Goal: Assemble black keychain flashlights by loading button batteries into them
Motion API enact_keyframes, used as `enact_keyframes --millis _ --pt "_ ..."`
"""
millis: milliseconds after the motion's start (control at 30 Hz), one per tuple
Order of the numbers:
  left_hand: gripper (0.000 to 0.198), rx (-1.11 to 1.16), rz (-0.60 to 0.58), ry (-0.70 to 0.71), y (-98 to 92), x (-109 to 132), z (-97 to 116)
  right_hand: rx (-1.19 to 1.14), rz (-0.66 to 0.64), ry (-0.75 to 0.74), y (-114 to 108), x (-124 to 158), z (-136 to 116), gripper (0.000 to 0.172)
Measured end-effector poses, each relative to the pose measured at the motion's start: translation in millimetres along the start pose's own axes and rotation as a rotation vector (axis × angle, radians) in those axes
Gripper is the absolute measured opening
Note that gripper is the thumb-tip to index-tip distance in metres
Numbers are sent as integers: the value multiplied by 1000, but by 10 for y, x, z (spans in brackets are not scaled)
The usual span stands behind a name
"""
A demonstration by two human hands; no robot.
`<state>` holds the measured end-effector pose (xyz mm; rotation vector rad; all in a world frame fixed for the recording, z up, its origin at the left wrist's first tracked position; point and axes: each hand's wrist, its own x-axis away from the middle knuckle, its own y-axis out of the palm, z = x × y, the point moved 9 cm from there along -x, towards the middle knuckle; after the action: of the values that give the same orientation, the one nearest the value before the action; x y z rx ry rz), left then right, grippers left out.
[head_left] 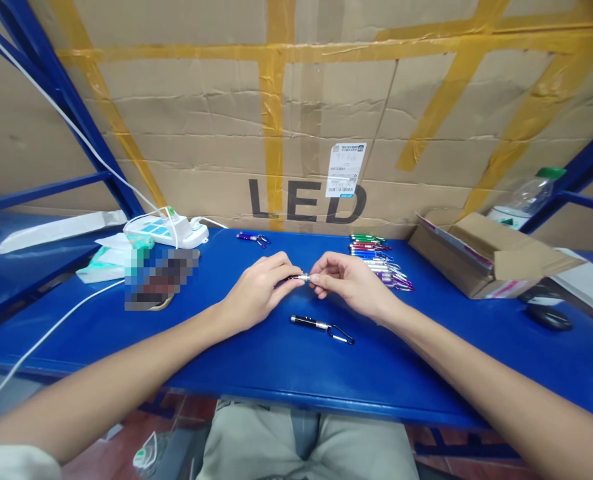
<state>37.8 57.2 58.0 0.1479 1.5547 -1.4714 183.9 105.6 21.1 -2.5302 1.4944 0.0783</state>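
Over the middle of the blue table, my left hand [262,288] pinches the dark body of a small keychain flashlight [300,277]. The fingertips of my right hand [349,281] close on its silver end, so both hands grip it and hide much of its length. Just in front of them lies a black keychain flashlight [309,323] with a black carabiner clip [342,335]. Right of my right hand is a row of several more flashlights [371,248] in green, red, blue, silver and purple, partly covered by that hand. A single purple flashlight [249,237] lies farther back.
Left on the blue table [246,363] are a phone [161,283], blurred over, a white power strip [161,230] with cables, and a tissue pack [109,257]. At right stand an open cardboard box [486,257], a black mouse [549,317] and a plastic bottle [526,197]. A large carton [216,140] forms the back.
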Motion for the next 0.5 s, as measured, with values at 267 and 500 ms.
enact_keyframes --millis 267,500 --pt "19 154 -25 -149 29 -6 -99 249 -21 -136 25 69 -144 14" --pt "17 305 -36 -275 45 -22 -167 617 -49 -376 33 144 -343 15"
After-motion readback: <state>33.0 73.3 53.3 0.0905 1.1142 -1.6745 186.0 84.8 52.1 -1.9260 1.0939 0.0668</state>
